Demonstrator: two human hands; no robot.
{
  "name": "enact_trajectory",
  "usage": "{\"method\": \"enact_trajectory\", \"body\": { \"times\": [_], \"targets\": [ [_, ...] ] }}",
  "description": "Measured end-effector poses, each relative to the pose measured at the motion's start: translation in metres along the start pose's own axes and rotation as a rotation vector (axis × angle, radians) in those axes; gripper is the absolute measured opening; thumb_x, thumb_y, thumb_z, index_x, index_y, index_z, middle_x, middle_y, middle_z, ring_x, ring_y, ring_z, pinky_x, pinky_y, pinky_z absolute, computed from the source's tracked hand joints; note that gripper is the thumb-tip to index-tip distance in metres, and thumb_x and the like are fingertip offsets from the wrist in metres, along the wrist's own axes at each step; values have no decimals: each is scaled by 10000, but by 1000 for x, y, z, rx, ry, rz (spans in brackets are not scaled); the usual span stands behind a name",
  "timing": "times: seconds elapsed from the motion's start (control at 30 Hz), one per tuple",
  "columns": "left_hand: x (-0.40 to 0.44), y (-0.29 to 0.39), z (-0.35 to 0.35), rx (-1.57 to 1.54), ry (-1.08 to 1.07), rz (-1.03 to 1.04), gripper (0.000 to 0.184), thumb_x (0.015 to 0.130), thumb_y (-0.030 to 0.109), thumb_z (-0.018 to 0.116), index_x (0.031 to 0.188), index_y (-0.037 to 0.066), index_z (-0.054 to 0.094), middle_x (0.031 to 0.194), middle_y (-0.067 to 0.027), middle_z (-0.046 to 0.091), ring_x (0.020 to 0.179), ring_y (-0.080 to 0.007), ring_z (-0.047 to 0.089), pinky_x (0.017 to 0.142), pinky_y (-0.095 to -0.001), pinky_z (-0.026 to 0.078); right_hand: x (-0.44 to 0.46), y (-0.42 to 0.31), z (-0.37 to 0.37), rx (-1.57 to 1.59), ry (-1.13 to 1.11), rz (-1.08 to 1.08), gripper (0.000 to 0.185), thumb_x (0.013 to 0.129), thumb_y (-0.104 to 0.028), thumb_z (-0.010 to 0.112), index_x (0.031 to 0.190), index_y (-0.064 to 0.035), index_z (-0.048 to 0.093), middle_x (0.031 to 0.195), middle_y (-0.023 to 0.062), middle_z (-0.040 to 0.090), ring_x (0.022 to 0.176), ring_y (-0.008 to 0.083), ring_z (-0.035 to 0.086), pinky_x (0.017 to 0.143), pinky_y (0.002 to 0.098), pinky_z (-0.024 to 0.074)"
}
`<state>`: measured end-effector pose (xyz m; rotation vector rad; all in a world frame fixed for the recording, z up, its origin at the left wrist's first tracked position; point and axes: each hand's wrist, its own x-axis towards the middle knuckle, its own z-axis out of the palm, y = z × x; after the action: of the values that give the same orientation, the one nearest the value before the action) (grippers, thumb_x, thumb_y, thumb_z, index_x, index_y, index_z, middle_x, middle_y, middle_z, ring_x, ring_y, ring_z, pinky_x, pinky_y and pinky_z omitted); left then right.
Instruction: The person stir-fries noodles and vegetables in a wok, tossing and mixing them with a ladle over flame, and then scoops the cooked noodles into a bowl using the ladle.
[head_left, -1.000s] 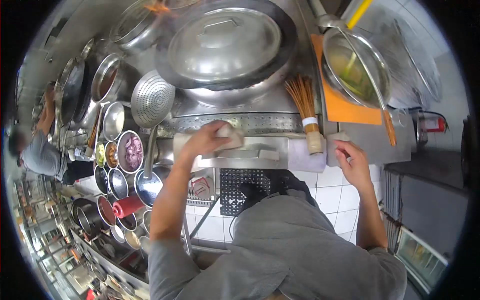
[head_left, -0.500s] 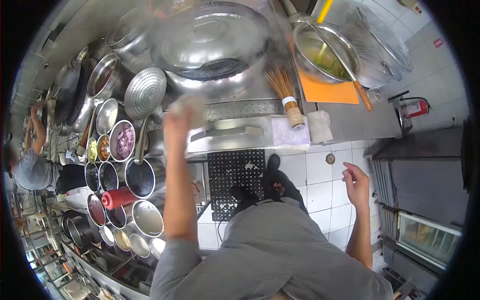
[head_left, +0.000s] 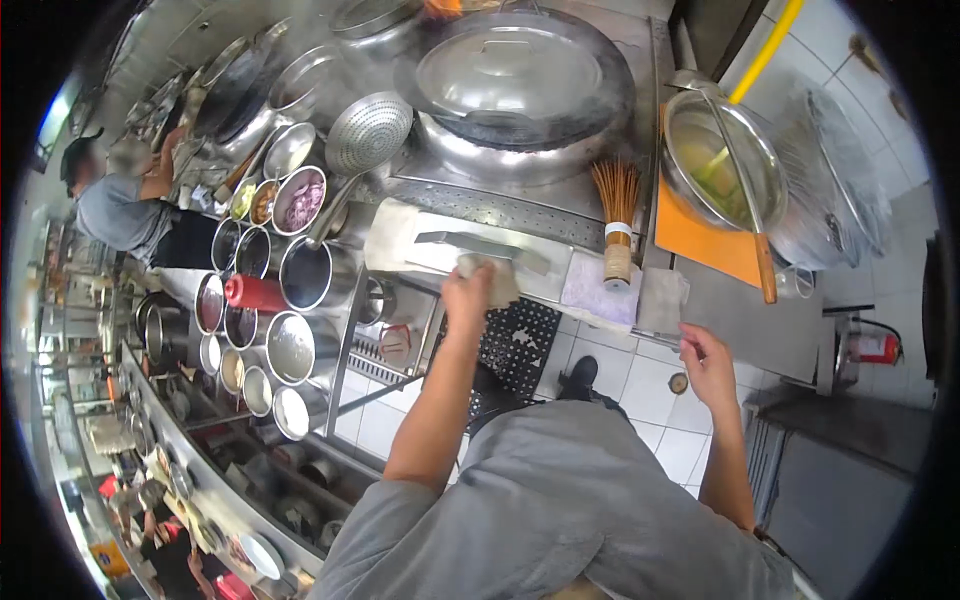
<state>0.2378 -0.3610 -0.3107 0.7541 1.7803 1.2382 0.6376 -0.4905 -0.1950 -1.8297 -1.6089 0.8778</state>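
Your left hand [head_left: 468, 300], closed on the crumpled rag [head_left: 496, 282], has moved from the counter's left end to its front edge, just beside the metal handle [head_left: 465, 241]. Your right hand [head_left: 709, 366], half-open with fingers loosely curled, is now nearer the folded cloth [head_left: 661, 301]; you can't tell whether they touch.

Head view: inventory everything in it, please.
Domed lid: one, silver, top centre
Strainer: one, silver, left of lid
Bowl: one, silver, on board
Board: one, orange, upper right
Brush: one, tan, counter edge
Pots: many, silver, left
Bottle: one, red, among pots
Counter cloths: three, pale, front edge
Extinguisher: one, red, far right
Held cloth: one, beige, left hand
Other people: at least two, grey/black clothes, left
Left hand: one, bare, gripping cloth
Right hand: one, bare, by counter
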Motion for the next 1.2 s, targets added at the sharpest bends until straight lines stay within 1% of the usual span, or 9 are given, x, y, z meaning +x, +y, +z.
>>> {"method": "enact_trajectory", "body": {
  "times": [0.3,0.47,0.6,0.67,0.8,0.87,1.0,1.07,1.2],
  "targets": [
    [-86,4,83,46,-2,-95,281,850,165,786,1035,-39,732,915,-83,737,798,-158,661,718,-330,529,21,35,-36,39,-97,-154,259,949,-85,658,1198,-29,700,950,147,716,783,238,683,722,332,542],
    [-129,30,87,19,-244,-18,306,888,181,781,1102,-36,747,950,-101,757,853,-143,681,745,-328,551,32,38,-41,91,-78,-184,258,950,-86,659,1197,-23,702,949,147,717,784,238,685,729,328,542],
    [-120,50,36,-398,-108,-73,320,929,175,746,1150,-48,686,1040,-141,750,910,-222,742,796,-374,608,30,38,-42,154,-59,-146,265,956,-52,642,1210,-6,703,926,111,714,773,168,672,716,289,537],
    [-85,32,26,-375,-46,-68,325,931,201,745,1139,-41,681,1031,-140,751,892,-222,740,774,-377,610,27,38,-34,203,-71,-115,264,963,-34,628,1214,7,700,917,92,711,772,135,668,711,272,536],
    [-114,22,66,156,-421,-150,343,890,189,782,1148,-30,722,998,-97,752,868,-147,668,772,-317,541,44,1,-14,194,-101,-155,251,980,-34,618,1211,27,692,915,82,708,790,121,673,726,273,547],
    [-111,13,47,-45,-508,-183,333,898,208,790,1133,-19,722,981,-83,752,868,-147,675,773,-318,544,53,-29,-11,164,-90,-183,250,989,-41,615,1217,29,689,921,79,706,800,117,673,732,271,551],
    [-23,16,-89,19,-97,106,344,888,269,799,1063,-22,743,972,-141,763,854,-198,710,765,-349,561,81,-78,5,220,-15,-150,250,987,-55,621,1213,19,697,943,76,715,786,115,673,714,269,539],
    [40,22,-138,99,193,87,344,893,287,798,1030,-24,740,944,-125,758,809,-210,700,744,-374,554,100,-107,22,233,-2,-158,253,986,-66,626,1214,14,700,946,70,720,775,114,673,703,268,532],
    [124,39,-147,55,84,188,341,865,278,813,1025,-12,733,948,-140,741,826,-233,689,770,-394,539,188,-213,49,186,14,-294,273,1010,-102,628,1252,9,686,924,44,714,825,102,664,749,262,534]
  ]
}}
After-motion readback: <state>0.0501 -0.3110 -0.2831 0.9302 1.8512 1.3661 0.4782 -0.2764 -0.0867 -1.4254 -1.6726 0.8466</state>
